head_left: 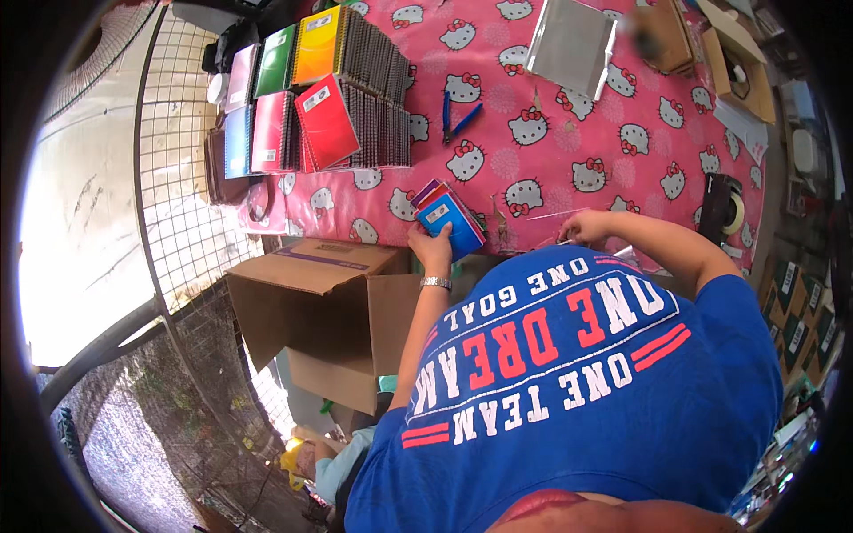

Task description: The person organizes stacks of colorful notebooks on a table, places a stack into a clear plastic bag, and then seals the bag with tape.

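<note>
My left hand (432, 249) pinches a fanned stack of small notebooks (460, 234), blue cover uppermost, at the worktop's (657, 182) near edge. Right hand (584, 228): along same edge, fingers curled; cannot tell whether pinching anything.

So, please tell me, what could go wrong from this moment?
The small notebooks, held in the left grip near the edge of the table, could slip and perhaps drop toward the open carton. The crooked red notebook atop the spiral stacks might slide off if bumped.
</note>
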{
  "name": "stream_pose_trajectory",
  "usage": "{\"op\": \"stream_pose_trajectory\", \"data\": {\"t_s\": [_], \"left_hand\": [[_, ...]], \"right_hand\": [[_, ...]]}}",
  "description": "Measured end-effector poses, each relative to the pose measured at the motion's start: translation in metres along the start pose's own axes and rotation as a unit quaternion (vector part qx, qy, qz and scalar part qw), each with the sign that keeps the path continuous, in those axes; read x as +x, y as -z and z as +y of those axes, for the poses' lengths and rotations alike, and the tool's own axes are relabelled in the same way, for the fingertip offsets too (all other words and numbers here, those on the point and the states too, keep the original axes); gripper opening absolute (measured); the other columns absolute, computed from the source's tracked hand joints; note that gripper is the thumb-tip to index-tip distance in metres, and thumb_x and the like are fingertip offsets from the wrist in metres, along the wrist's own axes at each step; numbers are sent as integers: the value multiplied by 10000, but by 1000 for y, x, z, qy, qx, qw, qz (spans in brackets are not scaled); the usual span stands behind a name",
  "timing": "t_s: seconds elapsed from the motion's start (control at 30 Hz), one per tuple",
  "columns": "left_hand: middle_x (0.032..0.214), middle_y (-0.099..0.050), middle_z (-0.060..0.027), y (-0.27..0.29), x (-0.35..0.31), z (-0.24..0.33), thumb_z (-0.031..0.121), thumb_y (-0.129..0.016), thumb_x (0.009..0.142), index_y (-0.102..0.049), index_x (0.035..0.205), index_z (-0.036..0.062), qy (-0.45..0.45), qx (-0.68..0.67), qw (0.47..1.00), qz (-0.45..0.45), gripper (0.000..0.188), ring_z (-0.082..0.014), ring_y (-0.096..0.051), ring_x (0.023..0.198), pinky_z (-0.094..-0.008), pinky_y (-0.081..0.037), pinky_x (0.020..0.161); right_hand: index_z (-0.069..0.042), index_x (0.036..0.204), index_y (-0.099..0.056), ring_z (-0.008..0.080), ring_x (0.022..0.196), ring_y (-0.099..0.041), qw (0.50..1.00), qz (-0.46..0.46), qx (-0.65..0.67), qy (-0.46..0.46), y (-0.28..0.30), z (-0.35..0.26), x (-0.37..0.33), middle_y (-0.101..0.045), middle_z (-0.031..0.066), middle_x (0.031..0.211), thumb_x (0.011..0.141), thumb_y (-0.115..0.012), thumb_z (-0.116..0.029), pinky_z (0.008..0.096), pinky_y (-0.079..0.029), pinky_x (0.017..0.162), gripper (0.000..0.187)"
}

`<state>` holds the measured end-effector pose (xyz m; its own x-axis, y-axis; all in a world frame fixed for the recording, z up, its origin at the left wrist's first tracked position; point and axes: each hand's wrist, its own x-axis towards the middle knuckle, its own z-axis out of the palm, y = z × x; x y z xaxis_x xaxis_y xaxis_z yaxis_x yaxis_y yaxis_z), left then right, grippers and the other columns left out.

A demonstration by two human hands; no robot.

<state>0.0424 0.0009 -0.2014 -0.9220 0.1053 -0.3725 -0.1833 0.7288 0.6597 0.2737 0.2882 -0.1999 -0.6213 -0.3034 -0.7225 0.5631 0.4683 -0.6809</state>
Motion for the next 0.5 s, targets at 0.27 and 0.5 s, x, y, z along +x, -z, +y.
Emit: {"op": "stream_pose_trajectory", "data": {"t_s": [0.27, 0.5], "left_hand": [[1232, -407, -255, 5, -36, 11, 170, -784, 701, -426, 1245, -63, 28, -16, 999, 8, 692, -382, -450, 1132, -420, -372, 985], [1284, -361, -235, 6, -51, 21, 142, -696, 780, -376, 1352, -52, -25, 52, 994, -95, 684, -351, -402, 1190, -393, -345, 1029]], "right_hand": [[-24, 1063, -634, 257, 765, -672, 957, 261, 122, 31, 44, -139, 90, -680, 142, 873, 799, -696, -384, 349, -533, 710, 451], [28, 1024, -517, 405, 968, -605, 951, 309, -15, -23, 8, -164, 110, -627, 248, 987, 650, -813, -368, 437, -486, 830, 620]]}}
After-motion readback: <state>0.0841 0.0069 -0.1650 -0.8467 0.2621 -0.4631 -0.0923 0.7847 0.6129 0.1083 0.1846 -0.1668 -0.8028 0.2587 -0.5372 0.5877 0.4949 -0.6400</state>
